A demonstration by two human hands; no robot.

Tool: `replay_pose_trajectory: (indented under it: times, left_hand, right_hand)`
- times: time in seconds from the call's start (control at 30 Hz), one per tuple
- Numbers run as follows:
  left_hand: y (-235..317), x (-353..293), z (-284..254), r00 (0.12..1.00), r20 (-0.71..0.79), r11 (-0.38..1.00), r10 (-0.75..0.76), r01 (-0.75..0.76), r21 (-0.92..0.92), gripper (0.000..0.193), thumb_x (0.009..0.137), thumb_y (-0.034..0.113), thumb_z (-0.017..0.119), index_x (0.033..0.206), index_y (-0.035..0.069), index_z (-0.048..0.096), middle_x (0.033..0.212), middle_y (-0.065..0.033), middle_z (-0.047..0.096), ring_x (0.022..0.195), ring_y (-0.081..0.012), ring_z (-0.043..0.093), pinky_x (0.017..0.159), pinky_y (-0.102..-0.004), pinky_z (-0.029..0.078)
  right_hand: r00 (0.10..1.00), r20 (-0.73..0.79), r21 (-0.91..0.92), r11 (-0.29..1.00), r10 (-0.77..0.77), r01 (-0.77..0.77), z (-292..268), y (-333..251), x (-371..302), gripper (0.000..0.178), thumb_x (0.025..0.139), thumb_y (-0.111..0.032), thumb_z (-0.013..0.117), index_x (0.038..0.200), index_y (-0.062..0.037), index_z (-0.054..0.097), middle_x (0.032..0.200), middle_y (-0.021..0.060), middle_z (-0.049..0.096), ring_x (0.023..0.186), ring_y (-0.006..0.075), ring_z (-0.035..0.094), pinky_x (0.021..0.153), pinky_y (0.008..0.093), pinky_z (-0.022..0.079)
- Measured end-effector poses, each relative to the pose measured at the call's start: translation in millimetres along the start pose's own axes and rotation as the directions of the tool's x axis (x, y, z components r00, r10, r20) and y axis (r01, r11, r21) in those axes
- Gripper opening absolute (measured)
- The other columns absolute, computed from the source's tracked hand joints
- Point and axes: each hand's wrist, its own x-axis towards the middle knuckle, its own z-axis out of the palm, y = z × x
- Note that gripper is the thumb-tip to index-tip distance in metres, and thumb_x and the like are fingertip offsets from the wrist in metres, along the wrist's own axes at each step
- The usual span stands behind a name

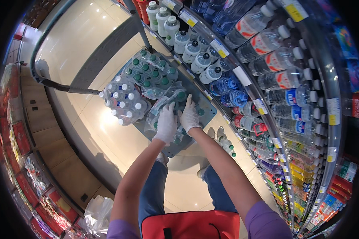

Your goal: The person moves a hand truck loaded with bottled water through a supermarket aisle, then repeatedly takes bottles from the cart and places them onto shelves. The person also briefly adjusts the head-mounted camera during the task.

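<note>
Both my hands wear thin white gloves and work at a pack of green-capped bottles [181, 96] in loose clear plastic wrap [157, 109]. The pack lies on a blue-grey platform cart [175, 148]. My left hand [166, 124] closes on the wrap at the pack's near side. Just right of it, my right hand [190, 116] grips the wrap, its fingertips partly hidden against the bottles. Behind stands another wrapped pack of green-capped bottles [147, 71]. A wrapped pack of white-capped bottles [123, 97] sits at the cart's left edge.
A grey cart handle [103, 51] rises at the far left. Shelves of bottled drinks [275, 65] curve along the right. Several loose green-capped bottles [226, 143] are on the floor by the cart's right corner. Crumpled clear plastic [98, 215] lies near the left display of red packages [26, 187].
</note>
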Motion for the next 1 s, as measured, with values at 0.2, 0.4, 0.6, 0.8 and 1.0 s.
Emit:
replay_pose_trajectory:
  times: [0.2,0.4,0.6,0.8,1.0]
  left_hand:
    - [-34,36,30,0.989,0.139,0.891,0.044,-0.102,0.442,0.052,0.089,0.018,0.057,0.139,0.013,0.043,0.111,-0.0159,0.055,0.098,-0.033,0.058,0.08,-0.0448,0.05]
    - [-58,33,34,0.973,0.182,0.883,0.144,-0.209,0.42,0.053,0.092,0.027,0.056,0.14,0.015,0.04,0.107,-0.0149,0.055,0.095,-0.0332,0.058,0.075,-0.0439,0.052]
    - [-65,43,41,0.969,0.208,0.931,0.134,-0.195,0.307,0.048,0.093,0.034,0.056,0.135,0.015,0.043,0.106,-0.0127,0.057,0.097,-0.032,0.059,0.068,-0.044,0.054]
    - [-67,42,44,0.972,0.193,0.931,0.136,-0.192,0.311,0.044,0.094,0.035,0.054,0.132,0.015,0.045,0.106,-0.0131,0.059,0.099,-0.0327,0.06,0.07,-0.0443,0.055]
    - [-64,42,42,0.975,0.179,0.921,0.129,-0.184,0.344,0.044,0.094,0.033,0.055,0.133,0.017,0.047,0.104,-0.0116,0.056,0.1,-0.0307,0.058,0.069,-0.0428,0.056]
  right_hand:
    - [1.0,-0.013,-0.188,0.982,0.023,-0.025,28,-8,16,0.079,0.088,-0.021,0.061,0.152,-0.0089,0.015,0.12,0.0179,0.046,0.104,0.0348,0.056,0.071,0.0445,0.056]
    - [0.999,-0.04,-0.31,0.95,0.024,-0.035,17,-10,43,0.06,0.089,-0.032,0.063,0.141,-0.0171,0.037,0.102,0.0142,0.056,0.096,0.0364,0.059,0.068,0.0436,0.056]
    - [0.985,0.046,-0.333,0.927,-0.168,0.173,16,2,54,0.045,0.087,-0.033,0.065,0.125,-0.0144,0.049,0.098,0.0128,0.059,0.096,0.0346,0.06,0.069,0.0464,0.054]
    - [0.963,0.026,-0.164,0.949,-0.27,0.27,14,21,57,0.04,0.086,-0.029,0.066,0.121,-0.0133,0.053,0.092,0.0127,0.062,0.09,0.0336,0.061,0.069,0.0466,0.053]
    - [0.971,-0.129,-0.082,0.978,-0.202,0.193,16,26,30,0.042,0.088,-0.029,0.064,0.125,-0.0146,0.052,0.097,0.0115,0.061,0.094,0.0315,0.06,0.072,0.0445,0.054]
